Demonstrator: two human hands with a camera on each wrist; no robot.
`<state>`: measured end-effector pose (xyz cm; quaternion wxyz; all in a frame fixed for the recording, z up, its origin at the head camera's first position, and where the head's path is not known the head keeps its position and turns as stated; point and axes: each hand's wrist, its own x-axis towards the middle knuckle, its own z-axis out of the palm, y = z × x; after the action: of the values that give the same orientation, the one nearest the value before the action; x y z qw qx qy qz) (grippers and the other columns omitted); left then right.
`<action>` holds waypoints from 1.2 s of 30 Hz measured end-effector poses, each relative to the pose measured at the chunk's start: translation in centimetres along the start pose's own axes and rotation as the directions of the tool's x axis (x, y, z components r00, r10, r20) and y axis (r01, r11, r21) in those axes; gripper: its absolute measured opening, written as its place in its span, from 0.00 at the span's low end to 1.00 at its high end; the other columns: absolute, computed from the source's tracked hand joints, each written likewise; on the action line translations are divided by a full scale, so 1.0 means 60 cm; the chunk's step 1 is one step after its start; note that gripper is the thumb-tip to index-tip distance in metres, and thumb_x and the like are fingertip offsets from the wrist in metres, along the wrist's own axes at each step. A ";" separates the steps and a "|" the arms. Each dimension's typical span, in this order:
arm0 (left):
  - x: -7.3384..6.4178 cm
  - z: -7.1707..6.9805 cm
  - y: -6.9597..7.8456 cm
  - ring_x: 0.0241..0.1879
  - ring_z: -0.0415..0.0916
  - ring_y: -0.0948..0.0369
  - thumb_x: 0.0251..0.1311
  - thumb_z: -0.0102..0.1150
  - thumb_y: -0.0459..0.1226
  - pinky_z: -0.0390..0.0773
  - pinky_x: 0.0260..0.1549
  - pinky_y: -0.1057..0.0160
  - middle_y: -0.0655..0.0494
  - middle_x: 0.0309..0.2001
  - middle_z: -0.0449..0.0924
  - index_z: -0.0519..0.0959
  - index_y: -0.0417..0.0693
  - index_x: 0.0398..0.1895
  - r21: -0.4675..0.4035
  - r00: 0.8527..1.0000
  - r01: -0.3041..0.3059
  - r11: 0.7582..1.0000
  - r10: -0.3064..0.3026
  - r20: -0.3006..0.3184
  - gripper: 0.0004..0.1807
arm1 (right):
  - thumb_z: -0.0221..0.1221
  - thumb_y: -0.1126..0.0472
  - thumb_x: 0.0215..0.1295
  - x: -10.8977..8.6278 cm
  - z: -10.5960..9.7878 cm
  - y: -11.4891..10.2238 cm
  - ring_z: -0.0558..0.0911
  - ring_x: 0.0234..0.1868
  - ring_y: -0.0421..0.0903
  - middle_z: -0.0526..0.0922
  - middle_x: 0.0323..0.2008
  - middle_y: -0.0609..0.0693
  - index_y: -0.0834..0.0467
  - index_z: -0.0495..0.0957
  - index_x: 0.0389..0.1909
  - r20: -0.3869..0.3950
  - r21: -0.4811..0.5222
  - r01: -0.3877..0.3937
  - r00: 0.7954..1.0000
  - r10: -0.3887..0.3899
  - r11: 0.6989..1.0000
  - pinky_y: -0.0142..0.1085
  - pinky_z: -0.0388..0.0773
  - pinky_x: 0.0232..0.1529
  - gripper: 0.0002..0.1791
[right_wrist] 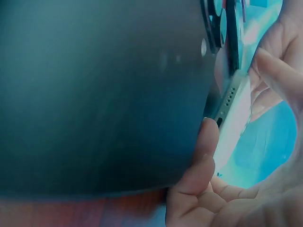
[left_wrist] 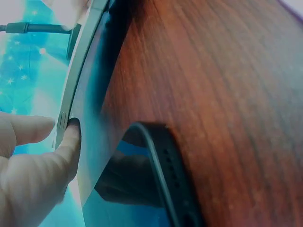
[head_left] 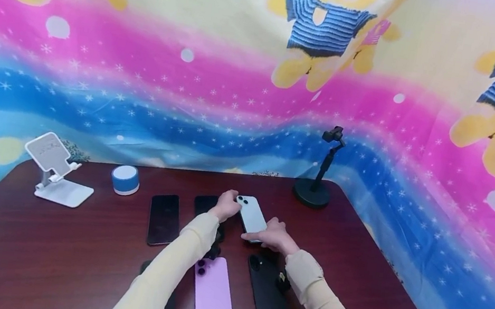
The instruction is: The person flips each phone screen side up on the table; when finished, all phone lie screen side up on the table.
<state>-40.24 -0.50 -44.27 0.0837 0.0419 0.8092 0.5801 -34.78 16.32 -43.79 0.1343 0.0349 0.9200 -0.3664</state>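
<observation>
A white phone (head_left: 251,216), back side up with its camera lenses at the far left corner, is held between both hands, tilted off the table in the left wrist view. My left hand (head_left: 226,206) pinches its upper left edge; in the left wrist view the thumb and a finger (left_wrist: 71,142) press on the side with the buttons. At the near end my right hand (head_left: 277,236) grips the phone, fingers by the charging port in the right wrist view. A black phone (head_left: 205,204) lies partly behind the left hand. Another black phone (head_left: 270,294), back up, lies below the right wrist.
A lilac phone (head_left: 215,299) and a dark phone (head_left: 164,219) lie on the dark red table (head_left: 69,256), with another dark one partly under the left sleeve. Farther back stand a white phone stand (head_left: 64,192), a blue-and-white cylinder (head_left: 125,180) and a black stand (head_left: 312,192).
</observation>
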 end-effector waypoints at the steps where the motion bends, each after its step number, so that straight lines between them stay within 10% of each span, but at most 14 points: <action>1: -0.002 0.000 0.001 0.67 0.60 0.43 0.64 0.46 0.24 0.72 0.58 0.49 0.33 0.69 0.58 0.56 0.28 0.69 0.006 1.000 0.002 1.000 -0.002 -0.006 0.30 | 0.72 0.42 0.45 0.000 0.001 -0.001 0.74 0.23 0.48 0.61 0.55 0.66 0.71 0.55 0.63 0.002 -0.015 0.006 1.000 -0.006 1.000 0.34 0.70 0.22 0.55; 16: 0.037 0.003 -0.040 0.65 0.64 0.44 0.65 0.53 0.29 0.73 0.59 0.51 0.31 0.66 0.61 0.52 0.28 0.70 -0.191 0.999 0.004 0.982 0.003 0.037 0.34 | 0.72 0.47 0.47 -0.006 -0.003 -0.008 0.77 0.31 0.49 0.61 0.52 0.64 0.69 0.59 0.57 0.067 0.041 -0.020 0.998 0.017 0.999 0.35 0.71 0.27 0.46; 24: 0.005 -0.004 -0.010 0.63 0.63 0.42 0.67 0.44 0.23 0.64 0.65 0.47 0.29 0.62 0.57 0.44 0.27 0.71 -0.420 0.992 0.028 0.907 0.026 0.122 0.33 | 0.73 0.49 0.46 0.003 -0.012 0.003 0.80 0.32 0.48 0.76 0.41 0.55 0.62 0.69 0.44 0.092 0.168 -0.017 0.996 0.001 0.986 0.33 0.63 0.20 0.32; 36: -0.006 -0.008 -0.009 0.71 0.52 0.42 0.72 0.42 0.30 0.56 0.68 0.43 0.31 0.70 0.47 0.41 0.54 0.66 -0.571 0.960 0.043 0.820 0.125 0.250 0.29 | 0.66 0.59 0.57 0.010 -0.028 0.024 0.82 0.45 0.50 0.77 0.55 0.58 0.61 0.64 0.65 0.237 0.399 -0.020 0.968 -0.082 0.917 0.41 0.65 0.41 0.35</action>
<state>-39.98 -1.21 -44.62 0.1918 0.1130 0.5774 0.7855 -35.48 18.52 -43.76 0.2328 0.0004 0.8023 -0.5496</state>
